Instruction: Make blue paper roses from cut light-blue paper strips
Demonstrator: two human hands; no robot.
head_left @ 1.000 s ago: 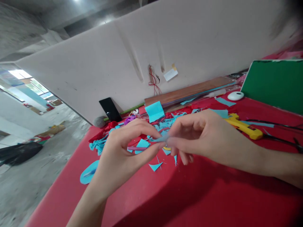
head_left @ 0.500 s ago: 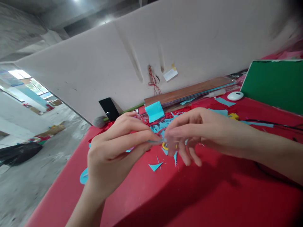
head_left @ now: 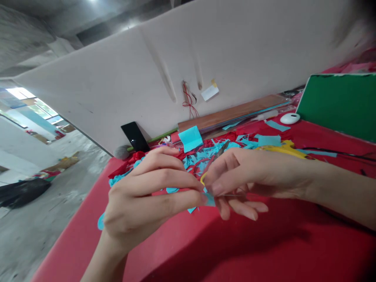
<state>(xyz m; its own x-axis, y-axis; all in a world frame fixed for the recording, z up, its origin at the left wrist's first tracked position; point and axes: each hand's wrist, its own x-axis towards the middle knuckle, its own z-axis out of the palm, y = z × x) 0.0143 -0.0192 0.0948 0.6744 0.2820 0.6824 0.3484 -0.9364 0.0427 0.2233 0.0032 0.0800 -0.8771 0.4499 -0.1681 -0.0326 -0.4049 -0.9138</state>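
Observation:
My left hand is closed, its thumb and fingertips pinching a small light-blue piece of paper. At the right end of that piece, the thumb and index finger of my right hand are pressed together on it. A thin pale strand sticks out to the right from this pinch, while the other right fingers hang loosely below. Just behind the hands lie scissors, with a yellow handle loop partly hidden by my right hand. Blue scraps are heaped behind them.
The red tabletop meets a pale board wall. Along it are a black phone, a folded blue square and a brown strip. Rightward are a white mouse-like object, a green board and a yellow tool.
Both hands have moved slightly down and toward me, with the blue piece between them now showing more of its face. My right thumb has closed in against the index finger.

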